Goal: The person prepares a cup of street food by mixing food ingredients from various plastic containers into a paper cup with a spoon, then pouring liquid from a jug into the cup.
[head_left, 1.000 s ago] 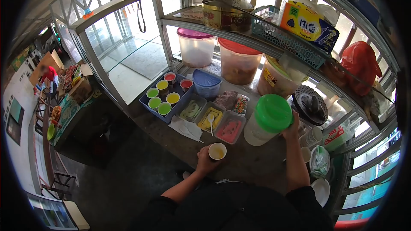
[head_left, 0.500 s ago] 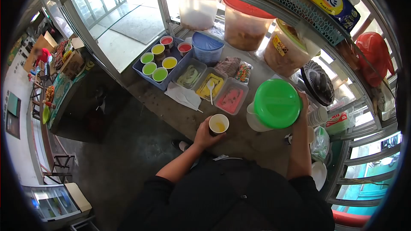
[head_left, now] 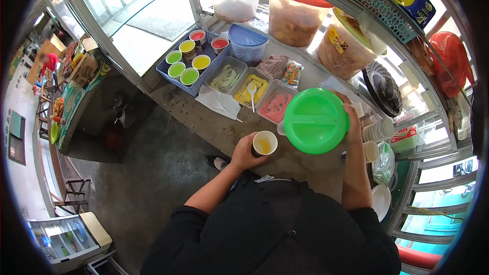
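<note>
My left hand [head_left: 245, 154] is wrapped round a paper cup [head_left: 265, 143] with a little yellow content at its bottom. My right hand [head_left: 352, 122] grips the far side of a pitcher with a green lid [head_left: 316, 121]; its handle is hidden. The pitcher's spout points left, close to the cup but apart from it. Behind them stand tubs of pink [head_left: 276, 102], yellow [head_left: 251, 90] and pale green [head_left: 227, 75] filling. A white spoon [head_left: 252, 94] rests in the yellow tub, and another spoon [head_left: 224, 107] lies on a white napkin [head_left: 208, 100].
A blue basket [head_left: 194, 89] holds several filled cups at the back left. Large lidded buckets [head_left: 297, 15] line the back. Stacked paper cups [head_left: 379, 130] stand at the right. Beyond the left counter edge is the floor; a person in red [head_left: 50, 62] is far off.
The pitcher has moved left, nearer the cup, and appears tilted slightly toward it. My left hand and the cup have shifted slightly right. The view has shifted a little.
</note>
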`<state>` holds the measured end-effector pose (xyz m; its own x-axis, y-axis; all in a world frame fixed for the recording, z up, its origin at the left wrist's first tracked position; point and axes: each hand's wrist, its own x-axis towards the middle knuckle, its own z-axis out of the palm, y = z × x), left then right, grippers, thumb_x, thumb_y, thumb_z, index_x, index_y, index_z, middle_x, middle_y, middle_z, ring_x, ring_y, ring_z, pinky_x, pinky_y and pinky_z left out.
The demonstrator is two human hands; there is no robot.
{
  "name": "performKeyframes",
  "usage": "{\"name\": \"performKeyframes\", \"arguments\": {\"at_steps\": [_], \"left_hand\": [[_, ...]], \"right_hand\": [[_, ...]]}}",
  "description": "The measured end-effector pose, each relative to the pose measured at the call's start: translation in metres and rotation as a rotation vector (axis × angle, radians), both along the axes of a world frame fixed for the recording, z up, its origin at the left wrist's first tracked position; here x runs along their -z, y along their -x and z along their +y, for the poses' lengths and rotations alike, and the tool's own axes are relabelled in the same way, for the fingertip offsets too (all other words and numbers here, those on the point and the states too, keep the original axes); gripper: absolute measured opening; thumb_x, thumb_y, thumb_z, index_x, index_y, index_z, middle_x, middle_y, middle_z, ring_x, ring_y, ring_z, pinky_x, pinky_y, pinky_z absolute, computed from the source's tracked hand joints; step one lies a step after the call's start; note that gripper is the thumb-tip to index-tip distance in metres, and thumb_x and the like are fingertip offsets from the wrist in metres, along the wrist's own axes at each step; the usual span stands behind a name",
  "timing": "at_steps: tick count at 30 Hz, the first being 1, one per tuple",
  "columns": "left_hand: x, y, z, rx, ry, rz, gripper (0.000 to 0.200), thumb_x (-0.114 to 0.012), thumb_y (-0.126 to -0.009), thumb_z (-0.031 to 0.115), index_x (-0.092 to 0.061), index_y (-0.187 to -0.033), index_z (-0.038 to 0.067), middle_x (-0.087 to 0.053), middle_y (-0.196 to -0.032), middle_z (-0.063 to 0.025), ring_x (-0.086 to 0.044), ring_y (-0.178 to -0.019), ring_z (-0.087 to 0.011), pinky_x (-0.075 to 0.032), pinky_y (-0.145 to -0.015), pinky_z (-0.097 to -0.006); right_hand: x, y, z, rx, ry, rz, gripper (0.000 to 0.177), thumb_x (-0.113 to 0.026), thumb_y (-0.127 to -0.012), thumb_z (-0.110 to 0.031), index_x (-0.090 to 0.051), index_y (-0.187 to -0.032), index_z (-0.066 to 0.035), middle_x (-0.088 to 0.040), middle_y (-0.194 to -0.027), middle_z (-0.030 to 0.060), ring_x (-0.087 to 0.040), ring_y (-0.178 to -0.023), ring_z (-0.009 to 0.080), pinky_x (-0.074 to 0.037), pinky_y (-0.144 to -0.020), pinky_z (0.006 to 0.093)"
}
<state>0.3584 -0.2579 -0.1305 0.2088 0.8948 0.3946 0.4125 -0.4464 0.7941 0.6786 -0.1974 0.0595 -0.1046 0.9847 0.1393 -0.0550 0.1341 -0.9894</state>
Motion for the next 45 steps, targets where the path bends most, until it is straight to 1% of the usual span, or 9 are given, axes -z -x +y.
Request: {"name": "performKeyframes", "arguments": {"at_steps": [6,12,15,22,24,34,37,40,45], "left_hand": [[0.006,0.026,-0.015,-0.119,-0.002,0.132,0.081,-0.088,-0.062,0.026,-0.055,-0.133,0.008,-0.065,-0.123,-0.0120,-0.061,-0.110,-0.0333,-0.045,-0.097,-0.0438],[0.010,0.035,-0.024,-0.236,0.077,0.094,0.079,-0.090,-0.062,0.031,-0.056,-0.130,0.009,-0.065,-0.121,-0.0105,-0.062,-0.111,-0.0323,-0.044,-0.096,-0.0440],[0.005,0.034,-0.020,-0.205,0.023,0.143,0.081,-0.095,-0.060,0.038,-0.057,-0.125,0.008,-0.065,-0.118,-0.0114,-0.062,-0.106,-0.0338,-0.046,-0.093,-0.0444],[0.000,0.027,-0.022,-0.248,0.023,0.247,0.084,-0.093,-0.062,0.045,-0.056,-0.128,0.008,-0.063,-0.123,-0.0112,-0.059,-0.116,-0.0331,-0.042,-0.098,-0.0462],[0.003,0.028,-0.022,-0.222,0.056,0.231,0.088,-0.093,-0.061,0.046,-0.055,-0.132,0.008,-0.063,-0.125,-0.0114,-0.059,-0.118,-0.0321,-0.041,-0.100,-0.0454],[-0.008,0.033,-0.032,-0.194,0.106,0.002,0.111,-0.094,-0.059,0.052,-0.042,-0.146,0.007,-0.061,-0.133,-0.0125,-0.056,-0.124,-0.0344,-0.039,-0.107,-0.0462],[-0.018,0.030,-0.031,-0.179,0.082,-0.036,0.114,-0.094,-0.059,0.053,-0.040,-0.148,0.007,-0.059,-0.137,-0.0131,-0.055,-0.127,-0.0338,-0.039,-0.108,-0.0450],[-0.031,0.032,-0.029,-0.178,0.016,0.057,0.115,-0.094,-0.059,0.053,-0.038,-0.149,0.007,-0.061,-0.136,-0.0150,-0.057,-0.126,-0.0346,-0.040,-0.107,-0.0463],[-0.048,0.037,-0.022,-0.089,0.198,-0.037,0.105,-0.093,-0.063,0.047,-0.043,-0.146,0.007,-0.066,-0.128,-0.0180,-0.063,-0.118,-0.0366,-0.048,-0.100,-0.0457]], "right_hand": [[-0.004,0.034,-0.012,-0.060,-0.092,-0.157,0.048,-0.044,-0.102,-0.028,-0.059,-0.135,0.004,-0.061,-0.137,0.0145,-0.054,-0.129,0.0225,-0.037,-0.112,0.0348],[-0.004,0.052,-0.016,-0.048,-0.101,-0.139,0.045,-0.047,-0.100,-0.024,-0.061,-0.132,0.004,-0.063,-0.134,0.0153,-0.056,-0.127,0.0239,-0.037,-0.111,0.0364],[0.003,0.056,-0.015,-0.072,-0.193,-0.386,0.049,-0.043,-0.101,-0.027,-0.058,-0.136,0.005,-0.061,-0.137,0.0154,-0.055,-0.128,0.0235,-0.038,-0.111,0.0352],[0.001,0.077,-0.019,-0.053,-0.293,-0.488,0.045,-0.047,-0.099,-0.024,-0.063,-0.131,0.003,-0.065,-0.132,0.0166,-0.057,-0.126,0.0282,-0.039,-0.110,0.0392],[0.001,0.083,-0.020,-0.031,-0.357,-0.526,0.041,-0.050,-0.098,-0.023,-0.066,-0.129,-0.002,-0.067,-0.129,0.0162,-0.058,-0.124,0.0312,-0.039,-0.110,0.0409],[0.004,0.091,-0.020,-0.029,-0.373,-0.559,0.040,-0.052,-0.099,-0.023,-0.066,-0.130,-0.002,-0.066,-0.129,0.0170,-0.057,-0.125,0.0330,-0.040,-0.109,0.0436],[0.004,0.095,-0.022,-0.030,-0.380,-0.571,0.039,-0.052,-0.099,-0.023,-0.066,-0.130,-0.003,-0.066,-0.129,0.0168,-0.057,-0.125,0.0333,-0.040,-0.109,0.0441],[0.003,0.097,-0.023,-0.024,-0.383,-0.611,0.039,-0.052,-0.099,-0.023,-0.066,-0.130,-0.004,-0.066,-0.129,0.0163,-0.057,-0.125,0.0333,-0.040,-0.109,0.0445],[0.007,0.100,-0.024,-0.017,-0.378,-0.627,0.039,-0.052,-0.099,-0.024,-0.066,-0.131,-0.007,-0.066,-0.130,0.0149,-0.057,-0.125,0.0330,-0.038,-0.110,0.0453]]}}
